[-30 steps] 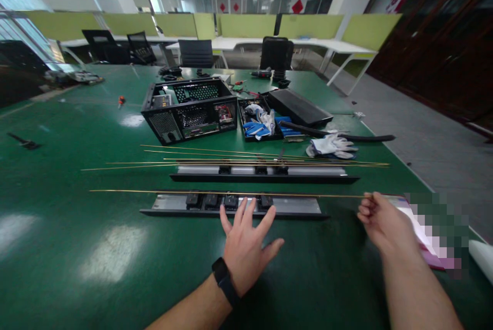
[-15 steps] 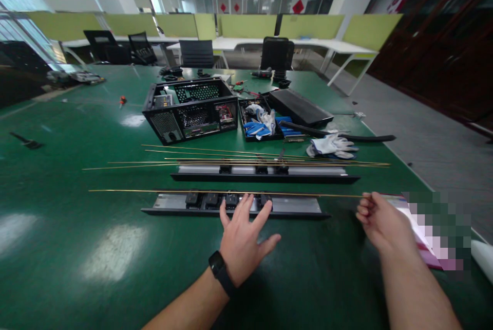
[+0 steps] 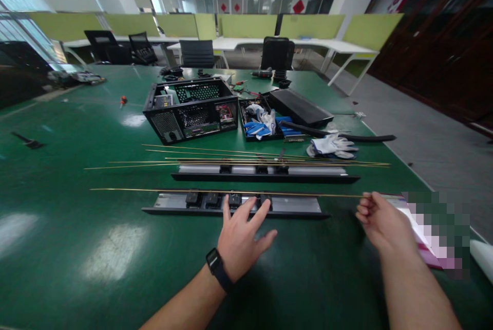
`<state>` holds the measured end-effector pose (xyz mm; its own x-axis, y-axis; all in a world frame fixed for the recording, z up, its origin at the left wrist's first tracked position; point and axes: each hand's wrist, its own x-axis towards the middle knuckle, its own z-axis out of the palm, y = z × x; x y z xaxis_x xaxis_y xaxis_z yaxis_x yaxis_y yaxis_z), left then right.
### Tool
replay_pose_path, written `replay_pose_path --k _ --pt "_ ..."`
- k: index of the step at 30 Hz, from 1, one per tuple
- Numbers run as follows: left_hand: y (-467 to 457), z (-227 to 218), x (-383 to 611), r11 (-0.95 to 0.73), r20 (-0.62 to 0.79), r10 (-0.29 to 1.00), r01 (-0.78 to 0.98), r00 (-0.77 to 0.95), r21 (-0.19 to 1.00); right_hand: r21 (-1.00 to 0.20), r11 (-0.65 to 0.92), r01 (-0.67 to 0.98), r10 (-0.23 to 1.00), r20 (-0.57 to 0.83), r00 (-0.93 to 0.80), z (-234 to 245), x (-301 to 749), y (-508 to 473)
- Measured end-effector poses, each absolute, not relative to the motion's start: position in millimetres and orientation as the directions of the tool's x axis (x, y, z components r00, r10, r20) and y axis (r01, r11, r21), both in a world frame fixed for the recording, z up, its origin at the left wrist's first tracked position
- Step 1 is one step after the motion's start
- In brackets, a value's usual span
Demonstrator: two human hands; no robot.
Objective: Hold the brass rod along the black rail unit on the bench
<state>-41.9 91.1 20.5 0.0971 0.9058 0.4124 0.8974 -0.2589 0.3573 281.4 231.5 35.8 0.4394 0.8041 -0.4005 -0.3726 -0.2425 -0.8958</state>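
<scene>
My right hand (image 3: 379, 222) is closed on the right end of a thin brass rod (image 3: 162, 190), which runs left just above the near black rail. That near rail (image 3: 296, 206) has a silver inner face and several black socket blocks (image 3: 210, 199) set in it. My left hand (image 3: 242, 235), with a black watch on its wrist, is open with fingers spread, and its fingertips touch the rail's front edge by the socket blocks. A second rail (image 3: 265, 173) lies farther back, with several more brass rods (image 3: 231, 158) lying across and behind it.
The green table (image 3: 77, 237) also carries an open black computer case (image 3: 190, 109), a black tray with blue and white gloves (image 3: 259, 120), a black panel (image 3: 298, 106), white gloves (image 3: 333, 146) and a black hose (image 3: 362, 138). Desks and office chairs stand behind.
My left hand has slid slightly left and forward, its fingertips now touching the near rail. The right hand keeps its hold on the rod's end, almost unmoved.
</scene>
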Motion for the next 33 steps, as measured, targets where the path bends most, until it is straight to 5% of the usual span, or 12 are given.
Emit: replay_pose_path --k 19,33 --pt "75.6 26.9 -56.3 -0.341 0.525 0.843 0.872 0.119 0.350 -0.906 -0.237 -0.351 0.818 -0.381 0.430 37.7 278.6 229.8" --pt "60.8 25.5 -76.7 0.056 0.549 0.806 0.952 -0.220 0.300 -0.895 -0.223 -0.386 0.818 -0.387 0.426 42.8 274.5 228.1"
